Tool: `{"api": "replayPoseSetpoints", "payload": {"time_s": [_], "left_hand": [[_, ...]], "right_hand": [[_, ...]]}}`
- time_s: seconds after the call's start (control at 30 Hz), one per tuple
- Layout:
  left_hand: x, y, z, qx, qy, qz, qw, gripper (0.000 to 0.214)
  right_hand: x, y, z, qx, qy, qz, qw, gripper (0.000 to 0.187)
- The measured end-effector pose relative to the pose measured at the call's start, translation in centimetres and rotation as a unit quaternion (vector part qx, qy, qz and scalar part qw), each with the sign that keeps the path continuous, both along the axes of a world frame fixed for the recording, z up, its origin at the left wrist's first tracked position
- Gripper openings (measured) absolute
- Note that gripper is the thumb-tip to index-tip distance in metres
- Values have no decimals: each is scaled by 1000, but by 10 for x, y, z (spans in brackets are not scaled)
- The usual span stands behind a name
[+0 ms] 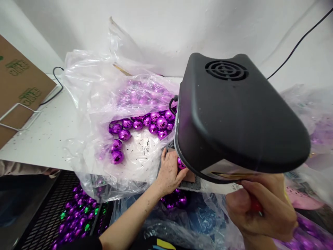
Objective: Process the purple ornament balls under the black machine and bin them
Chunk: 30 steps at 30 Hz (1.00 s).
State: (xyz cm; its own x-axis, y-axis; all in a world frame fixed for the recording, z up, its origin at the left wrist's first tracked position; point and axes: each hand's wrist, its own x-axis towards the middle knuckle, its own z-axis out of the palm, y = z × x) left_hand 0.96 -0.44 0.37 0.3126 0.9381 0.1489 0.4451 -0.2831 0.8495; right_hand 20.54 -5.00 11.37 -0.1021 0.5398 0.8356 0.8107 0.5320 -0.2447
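Observation:
My left hand (pixel 169 171) holds a shiny purple faceted ball (pixel 180 164) against the base of a black machine (pixel 234 114), just under its overhanging head. Its fingers curl around the ball. My right hand (pixel 262 208) is closed on a red-handled lever or tool (pixel 256 206) below the machine's front edge; what the handle joins to is hidden. More purple balls (pixel 145 125) lie in an open clear plastic bag (pixel 104 104) on the white table, left of the machine.
A cardboard box (pixel 20 86) with a wire handle stands at the far left. A black cable (pixel 56 83) runs along the table's back. Below the table edge a black mesh crate (pixel 75 215) holds purple and green balls. More plastic bags lie at right (pixel 312 114).

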Motion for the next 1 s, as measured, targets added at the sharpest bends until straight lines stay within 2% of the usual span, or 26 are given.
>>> {"api": "replayPoseSetpoints", "payload": {"time_s": [0.4,0.7,0.87,1.0], "left_hand": [[0,1,-1,16,3,8,1000,45],[0,1,-2,7,-24,7,1000,50],[-1,-1,4,28,56,-6,998,46],[-2,-2,4,39,125,-14,991,46]], "right_hand": [[2,7,13,-7,-75,18,997,7],[6,7,6,-3,-77,51,996,12],[3,4,0,-1,-52,45,998,14],[2,3,-17,8,-29,23,999,13]]}}
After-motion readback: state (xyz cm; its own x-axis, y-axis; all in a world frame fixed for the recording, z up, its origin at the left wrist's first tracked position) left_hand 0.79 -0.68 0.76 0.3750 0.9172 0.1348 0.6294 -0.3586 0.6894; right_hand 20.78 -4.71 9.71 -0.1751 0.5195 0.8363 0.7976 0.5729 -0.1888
